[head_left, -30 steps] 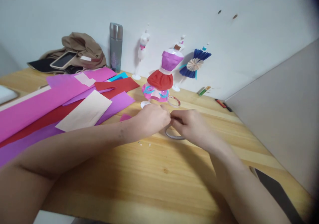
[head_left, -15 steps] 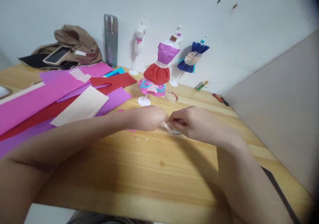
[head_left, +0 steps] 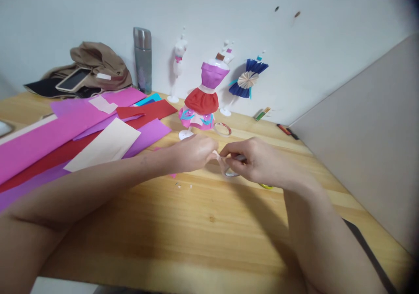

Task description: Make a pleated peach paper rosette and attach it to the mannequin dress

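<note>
Far left of the left hand point(head_left: 196, 152), a white object point(head_left: 4, 128) is cut off by the frame edge, too little showing to identify; nearer, coloured paper sheets point(head_left: 75, 121) run partly under the left forearm's outline; beyond them stands an insulated bottle point(head_left: 143, 63); the left hand is closed, pinching a whitish tape strip point(head_left: 221, 161), its fingertips hard to make out; just beyond it stands a dress form point(head_left: 209, 89), its base partly hidden; between the hands the strip runs to a tape roll point(head_left: 231, 173), mostly covered by the right hand point(head_left: 253, 158), whose curled fingers grip it; below the right wrist peeks a yellow object point(head_left: 266, 186), mostly hidden; right of that forearm, a dark flat object point(head_left: 365, 247) is partly blocked.
</note>
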